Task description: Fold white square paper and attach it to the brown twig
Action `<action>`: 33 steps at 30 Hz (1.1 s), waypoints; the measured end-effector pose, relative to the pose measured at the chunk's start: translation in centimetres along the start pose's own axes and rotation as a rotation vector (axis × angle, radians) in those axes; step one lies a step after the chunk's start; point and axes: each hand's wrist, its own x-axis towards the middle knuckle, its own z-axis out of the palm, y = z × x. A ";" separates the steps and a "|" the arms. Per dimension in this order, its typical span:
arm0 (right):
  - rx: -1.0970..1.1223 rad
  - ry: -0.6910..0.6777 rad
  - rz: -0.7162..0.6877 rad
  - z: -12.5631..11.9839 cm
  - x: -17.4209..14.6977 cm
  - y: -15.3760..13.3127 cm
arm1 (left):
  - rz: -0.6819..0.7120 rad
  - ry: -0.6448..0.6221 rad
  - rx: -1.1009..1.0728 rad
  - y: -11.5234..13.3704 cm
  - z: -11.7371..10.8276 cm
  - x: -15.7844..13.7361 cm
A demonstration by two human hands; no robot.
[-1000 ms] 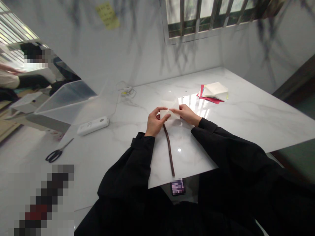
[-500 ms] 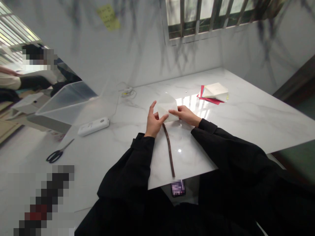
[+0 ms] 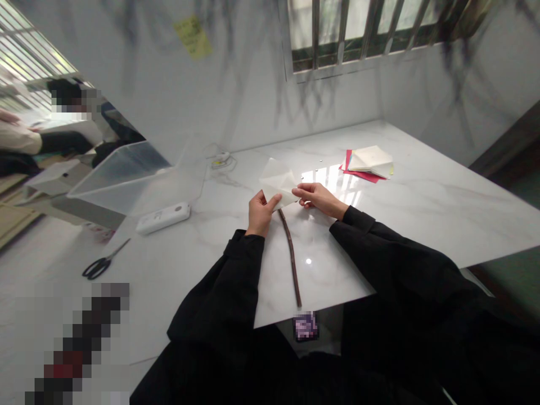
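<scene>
A pale cream sheet of paper [image 3: 276,175], partly folded, is held up over the table between both hands. My left hand [image 3: 260,214] pinches its lower left part, thumb on top and fingers curled behind. At the paper's right edge, my right hand [image 3: 317,198] grips with thumb and fingertips. Below the paper a thin brown stick [image 3: 291,253] lies on the marble-patterned table, running toward the front edge; its upper end is hidden by the paper and my left hand.
Black-handled scissors [image 3: 103,264] and a white oblong device [image 3: 163,218] lie to the left. Behind them stands a clear plastic bin [image 3: 122,174]. Stacked cream and red papers [image 3: 369,162] rest at the back right, and a small cable [image 3: 223,160] near the wall. Another person sits far left.
My left fingers, raised and spread before, have curled in against the paper. The paper has turned and its folded shape differs. The view has shifted slightly; the stick lies where it was.
</scene>
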 end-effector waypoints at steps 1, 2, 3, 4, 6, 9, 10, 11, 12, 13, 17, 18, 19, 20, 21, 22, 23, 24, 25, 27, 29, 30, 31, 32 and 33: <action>-0.019 -0.011 -0.008 0.0 -0.2 -0.2 | -0.012 0.005 -0.005 0.0 0.0 0.0; -0.040 -0.020 -0.016 0.1 -0.3 -0.4 | -0.025 0.010 -0.014 0.0 0.0 0.0; -0.062 -0.027 -0.023 0.1 -0.4 -0.4 | -0.036 0.017 -0.021 0.1 -0.1 0.0; -0.084 -0.031 -0.027 0.1 -0.4 -0.5 | -0.043 0.022 -0.027 0.1 -0.1 0.1; -0.137 -0.029 -0.029 0.2 -0.4 -0.4 | -0.044 0.027 -0.028 0.1 -0.1 0.2; -0.219 -0.028 -0.047 0.1 -0.2 0.0 | -0.037 0.025 -0.029 0.1 -0.1 0.2; -0.236 -0.031 -0.054 0.1 -0.1 0.2 | -0.039 0.026 -0.034 0.1 -0.1 0.2; -0.245 -0.035 -0.059 0.1 0.0 0.3 | -0.042 0.028 -0.040 0.2 -0.1 0.2; -0.248 -0.037 -0.062 0.1 0.0 0.4 | -0.047 0.031 -0.049 0.2 -0.1 0.2; -0.248 -0.035 -0.066 0.1 0.1 0.5 | -0.052 0.034 -0.056 0.2 0.0 0.2; -0.234 -0.057 -0.088 0.0 0.1 0.4 | -0.048 0.048 -0.056 0.2 0.0 0.2; -0.236 -0.067 -0.087 0.0 0.1 0.4 | -0.044 0.051 -0.049 0.1 0.0 0.2; -0.244 -0.076 -0.083 0.0 0.1 0.4 | -0.040 0.055 -0.043 0.1 0.0 0.2; -0.259 -0.083 -0.080 -0.1 0.1 0.5 | -0.034 0.057 -0.038 0.0 -0.1 0.3; -0.276 -0.085 -0.078 -0.1 0.1 0.5 | -0.028 0.057 -0.034 0.0 -0.1 0.3; -0.292 -0.085 -0.078 -0.1 0.1 0.6 | -0.020 0.058 -0.028 0.0 -0.1 0.3; -0.305 -0.085 -0.082 -0.1 0.1 0.7 | -0.012 0.060 -0.020 0.0 -0.2 0.3; -0.312 -0.086 -0.088 -0.2 0.1 0.7 | -0.008 0.064 -0.009 0.0 -0.2 0.3; -0.315 -0.090 -0.093 -0.2 0.1 0.8 | -0.009 0.070 0.002 0.0 -0.3 0.3; -0.311 -0.102 -0.102 -0.2 0.2 0.9 | -0.025 0.085 0.021 0.0 -0.3 0.3; -0.290 -0.111 -0.110 -0.2 0.2 0.9 | -0.047 0.090 0.029 0.1 -0.3 0.3; -0.271 -0.110 -0.112 -0.2 0.2 0.9 | -0.057 0.080 0.028 0.1 -0.3 0.3; -0.247 -0.101 -0.113 -0.2 0.2 0.8 | -0.065 0.061 0.027 0.1 -0.3 0.2; -0.221 -0.085 -0.112 -0.1 0.2 0.8 | -0.070 0.033 0.026 0.2 -0.2 0.1; -0.198 -0.063 -0.108 -0.1 0.2 0.8 | -0.072 -0.001 0.030 0.2 -0.1 0.0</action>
